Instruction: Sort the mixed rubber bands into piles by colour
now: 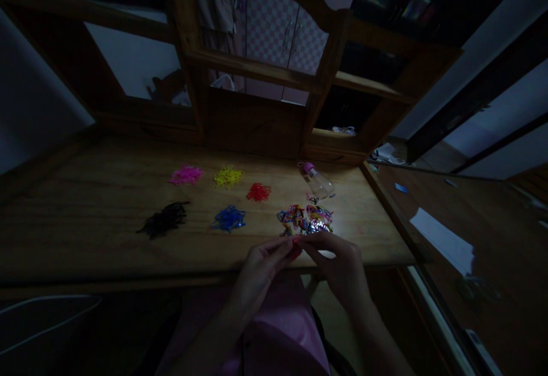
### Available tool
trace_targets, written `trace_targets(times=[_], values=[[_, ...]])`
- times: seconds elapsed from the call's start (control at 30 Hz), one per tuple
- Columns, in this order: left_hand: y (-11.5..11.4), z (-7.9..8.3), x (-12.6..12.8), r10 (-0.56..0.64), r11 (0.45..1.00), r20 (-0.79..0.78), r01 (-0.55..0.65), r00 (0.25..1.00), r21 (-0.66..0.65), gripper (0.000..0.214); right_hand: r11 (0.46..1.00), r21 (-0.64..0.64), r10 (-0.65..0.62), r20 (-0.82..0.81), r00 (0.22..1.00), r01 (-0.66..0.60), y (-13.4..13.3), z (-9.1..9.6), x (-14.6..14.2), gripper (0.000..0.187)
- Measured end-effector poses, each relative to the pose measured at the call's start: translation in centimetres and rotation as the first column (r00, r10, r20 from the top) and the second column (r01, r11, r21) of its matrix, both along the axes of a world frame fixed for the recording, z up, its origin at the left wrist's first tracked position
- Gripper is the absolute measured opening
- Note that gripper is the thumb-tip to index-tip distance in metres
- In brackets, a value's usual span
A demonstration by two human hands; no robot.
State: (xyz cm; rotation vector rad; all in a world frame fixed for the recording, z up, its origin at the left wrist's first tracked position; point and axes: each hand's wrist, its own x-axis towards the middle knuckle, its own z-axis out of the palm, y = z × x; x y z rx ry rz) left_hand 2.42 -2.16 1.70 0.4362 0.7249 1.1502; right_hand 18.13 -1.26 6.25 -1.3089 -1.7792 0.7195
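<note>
My left hand (263,262) is closed on a small bunch of red rubber bands (295,250) near the table's front edge. My right hand (338,256) is pinched at the same red bunch, its fingertips meeting those of the left. Just beyond my hands lies a mixed, multicoloured heap of rubber bands (295,216), partly hidden by my right hand. Sorted by colour to the left are a red pile (258,192), a blue pile (229,218), a yellow pile (228,176), a pink pile (186,175) and a black pile (164,220).
A clear bottle with a pink cap (317,182) lies behind the mixed heap. The wooden table (107,193) backs onto a shelf unit (252,68) with mirrors. On a brown surface at right lie white papers (443,239) and a small blue packet (401,188). The room is dim.
</note>
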Motion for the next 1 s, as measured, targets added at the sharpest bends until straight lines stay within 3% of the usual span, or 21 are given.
trace_targets(times=[0.27,0.37,0.57,0.83,1.0], values=[[0.9,-0.9,1.6,0.091,0.984,0.308,-0.038,0.947,-0.175,0.012,0.989,0.146,0.016,0.085,0.996,-0.028,1.0,-0.4,-0.4,0.017],[1.7,-1.2,2.0,0.144,0.972,0.355,-0.064,0.924,-0.226,0.011,0.984,0.177,0.008,0.107,0.994,-0.027,2.0,-0.9,-0.5,0.017],[3.1,-2.0,1.3,0.130,0.991,0.240,-0.122,0.962,-0.050,0.015,0.967,0.236,0.059,0.153,0.987,-0.094,3.5,-1.8,-0.4,0.024],[3.9,-2.6,-0.2,0.022,0.996,0.023,-0.024,0.999,0.092,0.026,0.963,0.243,0.076,0.155,0.985,-0.113,3.3,-2.0,0.1,0.021],[3.7,-1.9,0.0,-0.005,0.992,-0.078,0.015,0.997,0.125,0.026,0.970,0.225,0.049,0.166,0.985,-0.087,2.5,-1.5,0.8,0.019]])
